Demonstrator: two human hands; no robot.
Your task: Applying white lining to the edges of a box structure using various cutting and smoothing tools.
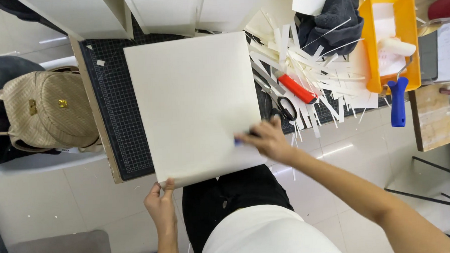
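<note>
A large cream-white sheet (194, 102) lies flat on a black gridded cutting mat (117, 110). My left hand (160, 206) grips the sheet's near left corner, where it overhangs the table edge. My right hand (268, 139) presses a small blue tool (239, 140) against the sheet near its right near edge; most of the tool is hidden under my fingers.
Black-handled scissors (283, 104), a red-handled knife (296, 88) and a heap of white paper strips (323, 73) lie right of the sheet. An orange tray (410, 35) holds a blue-handled roller (397, 103). A woven beige bag (47, 110) sits on a chair at left. White boxes (166, 11) stand at the back.
</note>
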